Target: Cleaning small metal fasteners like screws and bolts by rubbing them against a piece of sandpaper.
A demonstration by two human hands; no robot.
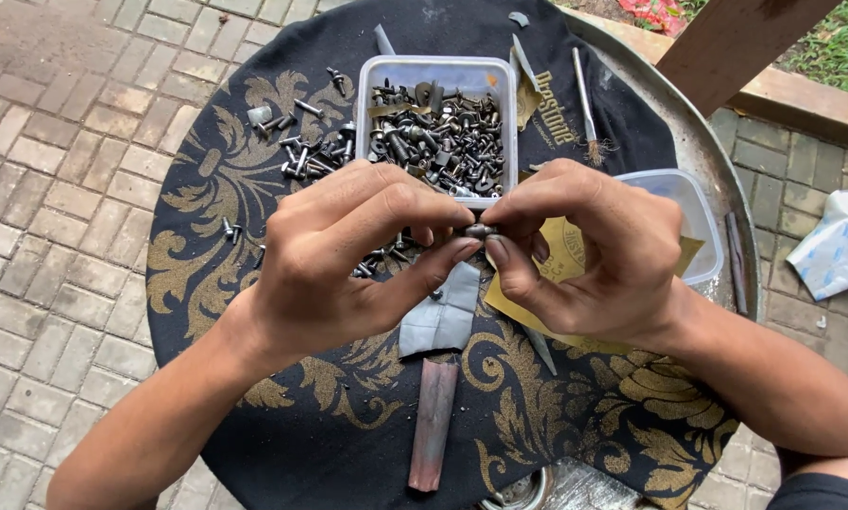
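Together, left hand (348,255) and right hand (585,255) fingertips pinching small metal fastener (479,229) above tub of screws (440,123); probably light, rigid, slippery; best gripped by ends.

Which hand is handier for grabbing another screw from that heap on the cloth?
Probably the left hand: the loose screws lie just beyond it, while the right hand sits farther off.

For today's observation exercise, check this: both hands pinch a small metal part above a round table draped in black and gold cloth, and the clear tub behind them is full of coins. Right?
Not quite. The head view shows the clear tub full of dark screws and bolts, not coins. The rest holds: the left hand and right hand pinch a small metal part above the cloth.
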